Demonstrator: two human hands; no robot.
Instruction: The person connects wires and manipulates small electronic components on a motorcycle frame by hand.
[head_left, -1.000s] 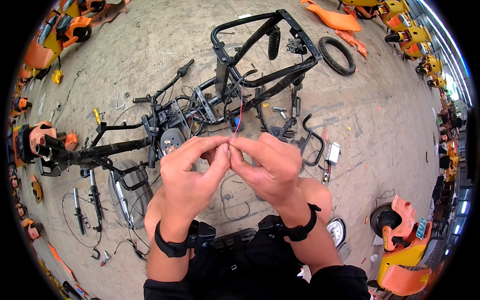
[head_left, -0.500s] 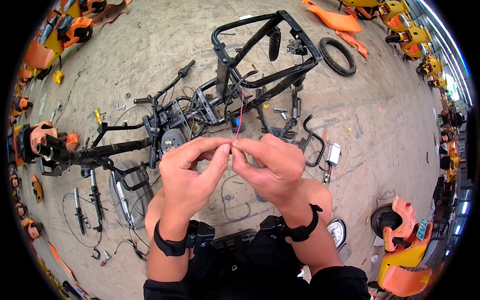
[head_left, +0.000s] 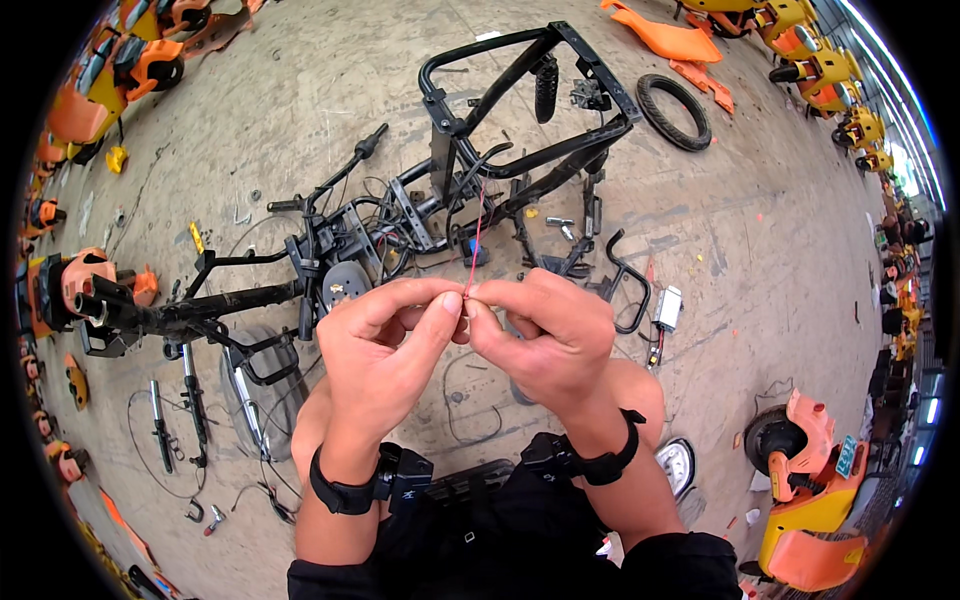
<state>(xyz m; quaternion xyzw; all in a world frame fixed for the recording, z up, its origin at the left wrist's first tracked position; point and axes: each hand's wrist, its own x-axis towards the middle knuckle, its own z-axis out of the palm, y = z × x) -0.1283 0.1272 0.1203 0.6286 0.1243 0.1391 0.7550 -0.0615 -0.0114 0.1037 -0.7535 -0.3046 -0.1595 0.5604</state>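
Note:
My left hand (head_left: 383,355) and my right hand (head_left: 542,345) meet at the middle of the view, each with thumb and index finger pinched on a thin red wire (head_left: 476,247). The wire runs up from my fingertips to a bare black vehicle frame (head_left: 530,165) lying on the floor in front of me; the wire's end at my fingers is too small to make out. A black strapped device (head_left: 395,475) sits on each of my wrists.
A tyre (head_left: 702,128) and orange panels (head_left: 660,30) lie at the upper right. Metal shock absorbers (head_left: 190,410), a silver box (head_left: 668,308) and a bent tube (head_left: 640,290) lie about me. A scooter (head_left: 810,550) is at lower right; more scooters (head_left: 820,75) line both sides.
My pinched hands have shifted slightly to the right and down with the red wire between their fingertips. The surrounding parts are unchanged.

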